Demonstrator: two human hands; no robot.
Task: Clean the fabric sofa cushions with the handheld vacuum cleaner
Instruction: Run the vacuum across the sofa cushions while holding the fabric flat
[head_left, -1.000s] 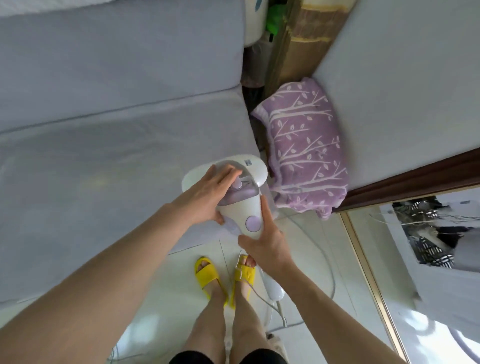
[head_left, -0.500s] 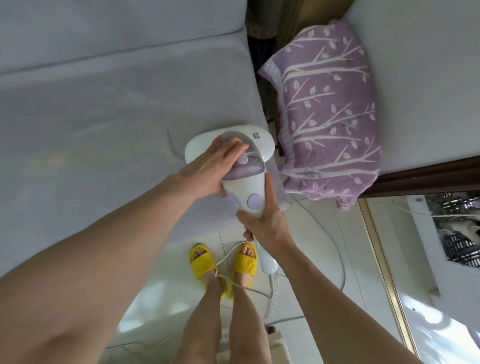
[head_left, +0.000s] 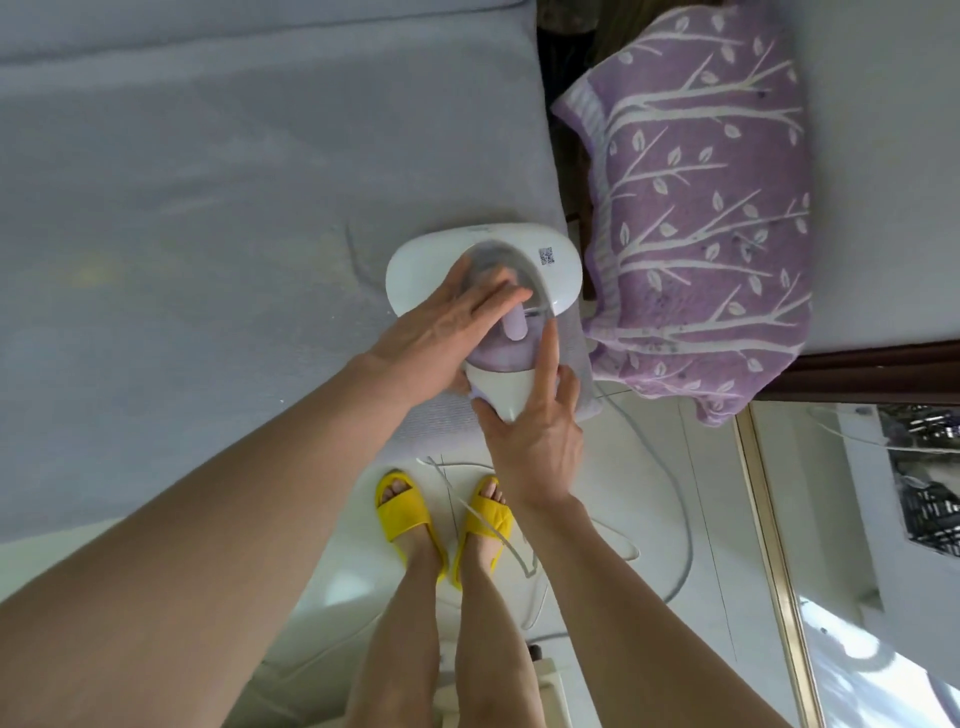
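White vacuum (head_left: 519, 252) handle beneath both hands

Grey fabric sofa cushion (head_left: 208, 208) fills the left and far area; a white handheld vacuum (head_left: 483, 260) sits on its near right corner. White tiled floor (head_left: 717, 493) lies near, carrying a loose white cord (head_left: 680, 519) and two feet in yellow slippers (head_left: 400, 514).

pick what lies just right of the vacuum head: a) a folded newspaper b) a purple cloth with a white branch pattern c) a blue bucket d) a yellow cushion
b: beside the white vacuum, which both hands grip, a purple cloth with a white branch pattern lies draped to its right.
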